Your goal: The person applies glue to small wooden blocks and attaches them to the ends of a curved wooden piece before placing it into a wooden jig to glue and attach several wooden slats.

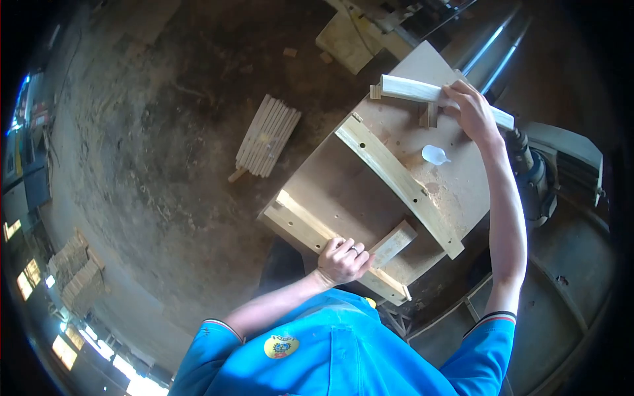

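Observation:
My left hand [345, 261] is closed over a drilled wooden rail [304, 228] along the near edge of the board. Its fingers lie by the end of a short wooden piece [394, 243] that juts inward from this rail; the fingertips are partly hidden. At the far side, my right hand [470, 111] is wrapped over a pale wooden bar [413, 88], which rests near small wooden blocks [428, 115]. Between the hands, a second rail with dark holes [389, 175] lies across the board. A small translucent bottle [434, 155] lies beyond it.
The brown worktop board [317, 175] carries sawdust near its right side. A stack of wooden strips [267, 137] sits on the dirt floor to the left. Machinery [538, 178] stands at the right, and metal rods [492, 49] extend behind the board.

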`<state>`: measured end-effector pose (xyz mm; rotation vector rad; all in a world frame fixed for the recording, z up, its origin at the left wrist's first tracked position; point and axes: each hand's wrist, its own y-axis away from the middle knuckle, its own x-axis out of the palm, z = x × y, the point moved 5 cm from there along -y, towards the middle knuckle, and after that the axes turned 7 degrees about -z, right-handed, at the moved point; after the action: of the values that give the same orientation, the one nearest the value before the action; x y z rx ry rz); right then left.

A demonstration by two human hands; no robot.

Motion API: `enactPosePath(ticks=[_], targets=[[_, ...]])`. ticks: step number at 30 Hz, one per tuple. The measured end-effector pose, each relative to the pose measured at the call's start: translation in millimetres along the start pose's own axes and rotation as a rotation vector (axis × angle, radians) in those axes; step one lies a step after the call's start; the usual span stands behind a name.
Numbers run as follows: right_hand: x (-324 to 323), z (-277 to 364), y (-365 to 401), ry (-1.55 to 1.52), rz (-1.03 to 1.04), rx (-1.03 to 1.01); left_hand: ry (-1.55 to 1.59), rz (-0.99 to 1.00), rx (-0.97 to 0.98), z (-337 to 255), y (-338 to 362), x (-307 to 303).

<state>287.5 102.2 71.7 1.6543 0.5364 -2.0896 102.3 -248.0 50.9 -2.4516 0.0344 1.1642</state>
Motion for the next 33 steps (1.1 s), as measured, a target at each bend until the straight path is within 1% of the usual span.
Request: enactPosePath(ticks=[2,6,7,8,10,14,16,19,24,26,28,31,33], targets=[[2.1,0.0,-1.5,0.035,0.112,0.034,0.008,-0.024,0.003,0.3,0.8,-2.4],[-0.9,5.6,-5.5,0.142,0.137,0.062,0.011,-0.041,0.028,2.6,5.7,-2.2],[0.3,4.1,-4.9,0.129,0.092,0.058,0.009,-0.016,0.013,3.0,7.6,-2.1],[0.3,2.2,-5.2,0.131,0.092,0.058,0.01,-0.018,0.013,2.2,8.7,-1.4],[4.4,1.2,-4.6,0.134,0.082,0.054,0.046,-0.113,0.023,5.2,6.4,-5.2],[2.1,-0.2,-6.9,0.217,0.092,0.06,0.043,-0.144,0.049,7.1,7.8,-5.0],[1.0,3.0,-3.4,0.204,0.113,0.092,0.049,-0.141,0.055,7.0,9.7,-4.7],[-1.2,2.3,-3.8,0.238,0.057,0.068,0.05,-0.156,0.056,7.2,10.0,-4.0],[-0.6,-3.3,-4.6,0.231,0.055,0.093,0.055,-0.157,0.063,7.5,10.8,-2.8],[1.5,-5.4,-3.9,0.292,0.03,0.055,0.06,-0.17,0.071,8.4,11.0,-2.2],[0.5,-1.5,0.8,0.251,0.061,0.094,0.072,-0.162,0.07,9.0,13.4,-2.8],[-2.5,0.0,-4.1,0.25,0.035,0.082,0.098,-0.161,0.081,9.9,12.2,-3.3],[-1.4,-0.2,-3.5,0.26,0.028,0.03,0.086,-0.154,0.085,9.1,11.8,-3.9]])
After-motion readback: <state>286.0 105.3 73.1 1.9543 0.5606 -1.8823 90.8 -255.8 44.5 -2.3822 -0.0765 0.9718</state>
